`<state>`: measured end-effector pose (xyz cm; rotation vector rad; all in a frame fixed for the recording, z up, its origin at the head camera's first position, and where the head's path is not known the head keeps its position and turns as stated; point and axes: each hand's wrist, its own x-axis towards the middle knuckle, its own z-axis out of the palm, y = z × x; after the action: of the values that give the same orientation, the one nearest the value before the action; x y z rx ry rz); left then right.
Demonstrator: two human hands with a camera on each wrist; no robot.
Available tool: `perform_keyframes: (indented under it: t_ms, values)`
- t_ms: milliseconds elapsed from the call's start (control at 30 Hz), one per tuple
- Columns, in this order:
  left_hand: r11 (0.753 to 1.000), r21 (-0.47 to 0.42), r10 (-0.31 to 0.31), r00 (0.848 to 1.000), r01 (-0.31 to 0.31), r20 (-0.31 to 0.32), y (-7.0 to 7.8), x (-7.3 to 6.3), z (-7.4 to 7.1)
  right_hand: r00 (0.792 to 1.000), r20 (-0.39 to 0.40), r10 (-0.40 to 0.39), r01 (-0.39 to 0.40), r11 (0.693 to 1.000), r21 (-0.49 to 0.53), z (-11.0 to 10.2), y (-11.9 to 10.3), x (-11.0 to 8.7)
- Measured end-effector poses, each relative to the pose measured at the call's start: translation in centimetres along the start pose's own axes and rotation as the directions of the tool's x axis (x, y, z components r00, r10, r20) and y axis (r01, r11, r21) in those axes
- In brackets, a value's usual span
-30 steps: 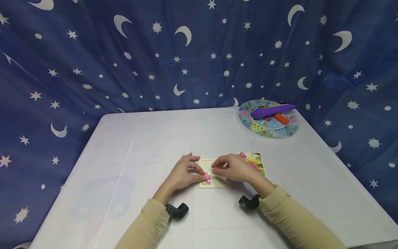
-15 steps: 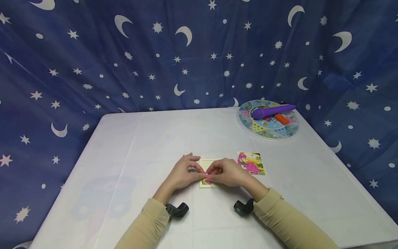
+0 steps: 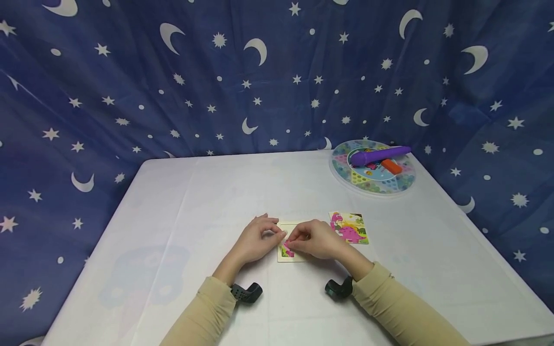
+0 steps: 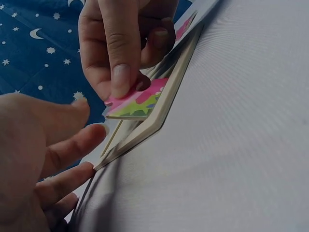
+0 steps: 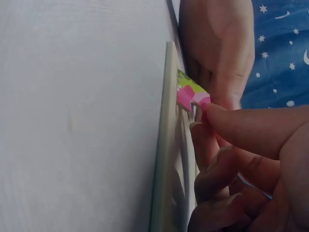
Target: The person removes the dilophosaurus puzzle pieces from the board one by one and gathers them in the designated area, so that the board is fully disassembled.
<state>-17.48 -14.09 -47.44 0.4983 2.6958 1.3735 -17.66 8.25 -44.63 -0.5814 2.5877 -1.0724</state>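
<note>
My right hand (image 3: 319, 239) pinches a pink and green jigsaw piece (image 4: 142, 100) between thumb and index finger. The piece sits tilted over the near left corner of a pale, shallow puzzle tray (image 3: 283, 260), one side raised in the left wrist view. My left hand (image 3: 256, 240) is at the tray's left side, its thumb and fingers parted with nothing between them. Its fingertips lie by the tray's edge in the left wrist view. Right of the tray is a square of joined puzzle pieces (image 3: 352, 230) picturing a pink dinosaur.
At the back right of the white table (image 3: 207, 192) lies a round colourful game board (image 3: 342, 175). A purple microphone-shaped object (image 3: 376, 154) and an orange block (image 3: 391, 166) rest on it. Behind the table hangs a dark blue curtain (image 3: 285, 57) with moons and stars.
My right hand has moved left to the piece and pinches it. My left thumb, which was on the piece, has come off it. The dinosaur pieces on the right are now uncovered.
</note>
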Motion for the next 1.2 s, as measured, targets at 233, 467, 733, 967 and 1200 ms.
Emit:
perform_keyframes:
  t_ms: [233,467,733,967,1200]
  values:
    - [0.999,0.016,0.03,1.0,-0.03,-0.002,0.2,0.1,0.2,0.996,-0.024,0.09,-0.087,0.992,0.093,-1.6,0.5,-0.6]
    - [0.999,0.019,0.03,0.999,-0.029,-0.014,0.3,0.1,0.3,0.972,-0.084,0.219,-0.207,0.969,0.132,-4.8,2.1,-1.6]
    - [0.999,0.008,0.032,0.999,-0.031,-0.029,0.0,-0.4,-0.4,0.949,-0.153,0.276,-0.277,0.961,0.011,-8.3,4.0,-3.2]
    - [1.0,0.007,0.026,0.999,-0.026,-0.029,0.0,-0.7,-0.7,0.953,-0.122,0.278,-0.283,0.959,-0.023,-7.9,5.0,-3.8]
    - [1.0,0.003,0.01,1.0,-0.01,-0.03,0.0,-0.7,-0.6,0.949,-0.164,0.269,-0.281,0.958,-0.057,-7.5,5.2,-3.8]
